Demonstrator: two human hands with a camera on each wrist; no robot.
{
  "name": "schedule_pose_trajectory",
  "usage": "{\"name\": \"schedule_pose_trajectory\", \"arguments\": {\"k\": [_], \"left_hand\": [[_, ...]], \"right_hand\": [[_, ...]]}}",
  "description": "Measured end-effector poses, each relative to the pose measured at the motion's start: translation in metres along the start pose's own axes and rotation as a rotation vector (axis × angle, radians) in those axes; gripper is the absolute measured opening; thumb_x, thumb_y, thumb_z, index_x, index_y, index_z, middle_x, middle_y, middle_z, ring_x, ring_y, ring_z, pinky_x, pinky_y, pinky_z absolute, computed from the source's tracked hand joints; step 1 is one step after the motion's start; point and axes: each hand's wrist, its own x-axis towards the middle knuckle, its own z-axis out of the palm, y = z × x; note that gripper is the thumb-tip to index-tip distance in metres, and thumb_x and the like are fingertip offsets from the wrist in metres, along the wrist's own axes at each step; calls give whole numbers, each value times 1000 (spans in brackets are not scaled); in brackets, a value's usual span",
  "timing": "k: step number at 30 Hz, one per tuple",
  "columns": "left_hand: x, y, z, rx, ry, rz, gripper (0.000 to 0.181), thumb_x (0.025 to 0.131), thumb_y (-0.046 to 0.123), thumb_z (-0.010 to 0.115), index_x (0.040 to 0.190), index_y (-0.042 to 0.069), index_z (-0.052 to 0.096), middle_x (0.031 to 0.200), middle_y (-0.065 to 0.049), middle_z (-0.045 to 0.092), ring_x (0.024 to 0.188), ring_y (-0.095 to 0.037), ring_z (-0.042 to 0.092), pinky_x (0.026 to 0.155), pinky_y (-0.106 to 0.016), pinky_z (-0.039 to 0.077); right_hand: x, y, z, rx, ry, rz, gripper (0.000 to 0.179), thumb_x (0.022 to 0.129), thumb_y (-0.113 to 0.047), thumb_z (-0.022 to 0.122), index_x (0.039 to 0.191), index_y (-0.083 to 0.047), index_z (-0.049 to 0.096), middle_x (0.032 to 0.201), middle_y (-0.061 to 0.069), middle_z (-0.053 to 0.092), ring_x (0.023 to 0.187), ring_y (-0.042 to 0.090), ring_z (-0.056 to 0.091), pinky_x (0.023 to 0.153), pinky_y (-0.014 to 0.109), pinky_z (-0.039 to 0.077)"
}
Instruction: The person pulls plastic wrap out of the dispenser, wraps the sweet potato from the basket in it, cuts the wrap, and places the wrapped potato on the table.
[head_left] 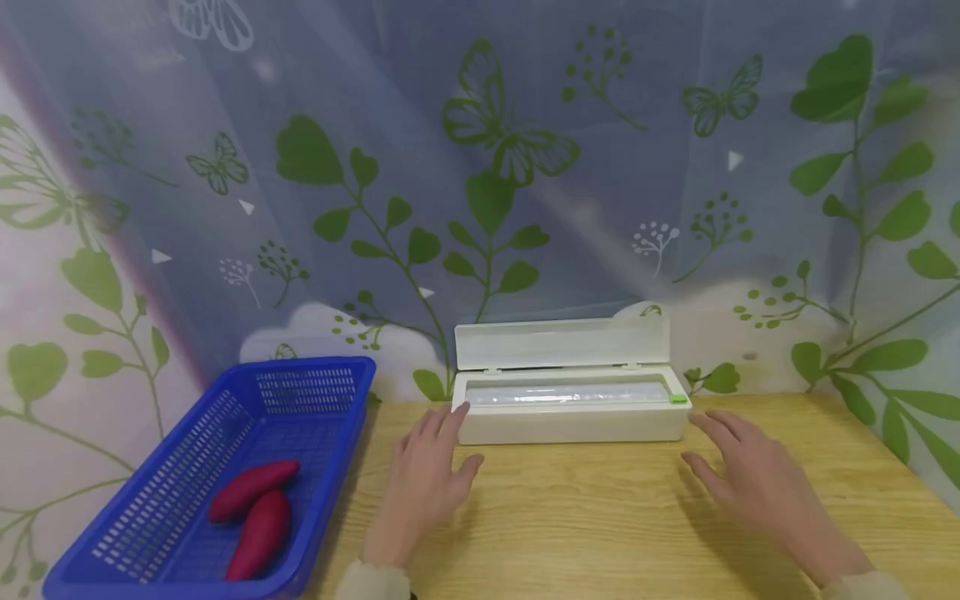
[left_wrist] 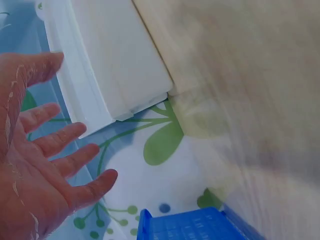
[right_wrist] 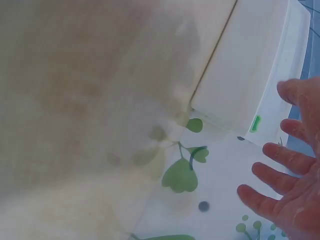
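- White oblong plastic box [head_left: 570, 427] with a hinged lid stood at the back of the pale yellow wood-grained table [head_left: 585, 517], its long front side facing the person, close against the printed cloth.
- Its long white lid [head_left: 562, 346] was tipped up along the rear edge, and a shiny, translucent roll [head_left: 566, 393] lay lengthwise inside. A small bright-green tab [head_left: 678, 399] sat on the rim at the right end.
- Left hand [head_left: 427, 475]: the fingers were released and spread apart, grasping nothing. The index fingertip overlapped the box's left front corner in the head view; whether it touched could not be told.
- Right hand [head_left: 757, 475]: these fingers too were released, apart from one another and grasping nothing, with the tips just beside the box's right end. Contact could not be told there either.
- Cream-coloured sleeves [head_left: 371, 582] covered both wrists.
- On the left stood a deep-blue rectangular plastic basket [head_left: 172, 590] with slotted walls. Two dark-red, tapered tubers [head_left: 260, 533] lay on its floor, one in front of the other.
- Behind everything hung a blue-grey and whitish cloth [head_left: 390, 67] printed with green leaves, sprigs and butterflies.
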Motion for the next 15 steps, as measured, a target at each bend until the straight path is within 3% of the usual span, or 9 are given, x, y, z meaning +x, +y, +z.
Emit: {"name": "schedule_pose_trajectory", "arguments": {"k": [5,8,15], "left_hand": [[23,-2,1,-17,18,33,53,95,26,69,143,10,55,138,-16,64,126,-38,61,94,-62,52],[35,-3,4,-12,5,48,48,96,27,67,141,13,58,137,-14,65,126,-37,62,97,-62,51],[58,-7,10,-32,-67,83,46,97,29,64,140,13,59,140,-13,63,128,-38,59,99,-63,49]], "right_hand": [[23,10,2,21,77,-78,52,74,-11,87,121,1,68,113,22,72,93,42,71,71,56,58],[35,14,5,17,90,-112,48,74,-9,87,118,1,69,111,21,72,90,40,71,70,54,58],[52,20,14,25,11,-113,35,82,-10,83,114,-1,71,110,18,73,92,37,71,73,51,59]]}}
